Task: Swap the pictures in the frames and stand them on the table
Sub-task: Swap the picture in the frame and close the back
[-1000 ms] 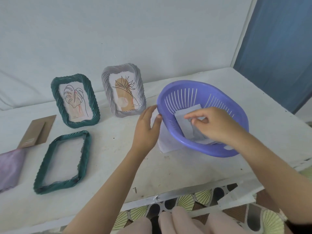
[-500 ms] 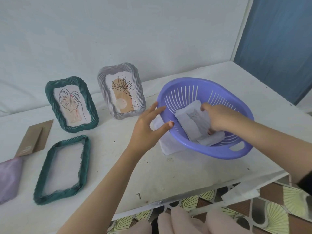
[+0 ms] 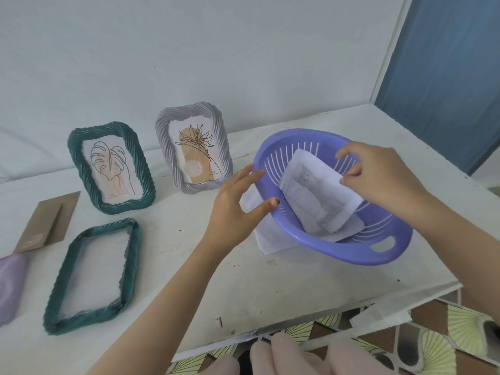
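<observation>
The printed sheet (image 3: 319, 201) is the thing in hand. It leans tilted inside the purple basket (image 3: 351, 255), and the right hand (image 3: 384, 180) pinches its upper right edge between thumb and curled fingers. Below those fingertips at least one more white sheet lies against the basket's slotted wall; how many there are in all cannot be told.

The left hand (image 3: 232, 207) grasps nothing. Its fingers are straight and spread, with the thumb tip against the outside of the rim, apparently to steady it. Just below that thumb a further paper (image 3: 263, 239) pokes out from under the basket.

The step looks like fetching a new picture. The next move calls for lifting the sheet clear of the rim without creasing it, then carrying it past the left hand to the empty green frame (image 3: 130, 266), which lies flat well to the left of those fingers with a brown backing card (image 3: 48, 220) beyond it. Beyond the left fingertips two filled frames stand upright — a green one (image 3: 102, 129) and a grey one (image 3: 189, 108).
</observation>
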{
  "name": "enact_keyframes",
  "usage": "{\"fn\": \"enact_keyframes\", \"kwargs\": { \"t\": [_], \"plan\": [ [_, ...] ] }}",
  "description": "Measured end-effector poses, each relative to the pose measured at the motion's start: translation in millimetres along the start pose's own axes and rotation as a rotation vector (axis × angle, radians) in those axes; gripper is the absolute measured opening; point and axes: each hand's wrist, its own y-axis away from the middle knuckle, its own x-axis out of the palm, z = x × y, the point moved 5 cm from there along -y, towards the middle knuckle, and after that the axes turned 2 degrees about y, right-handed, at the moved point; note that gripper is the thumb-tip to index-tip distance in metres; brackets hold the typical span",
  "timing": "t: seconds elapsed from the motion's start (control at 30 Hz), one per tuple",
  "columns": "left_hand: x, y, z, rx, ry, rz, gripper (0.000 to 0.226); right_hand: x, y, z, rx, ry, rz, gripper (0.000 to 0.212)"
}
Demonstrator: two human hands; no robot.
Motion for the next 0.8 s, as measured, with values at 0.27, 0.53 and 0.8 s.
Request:
{"fn": "enact_keyframes", "kwargs": {
  "t": [0.27,0.53,0.8],
  "plan": [
    [-19,-5,-40,-0.158,0.417,-0.11,0.03,-6,43,76,-0.342,-0.235,-0.194,0.035],
    [-56,9,-9,-0.308,0.522,-0.235,0.032,44,63,122,-0.523,-0.122,-0.122,0.044],
    [-126,42,30,-0.155,0.465,-0.195,0.021,95,64,155,-0.297,-0.517,-0.022,0.022]
  ]
}}
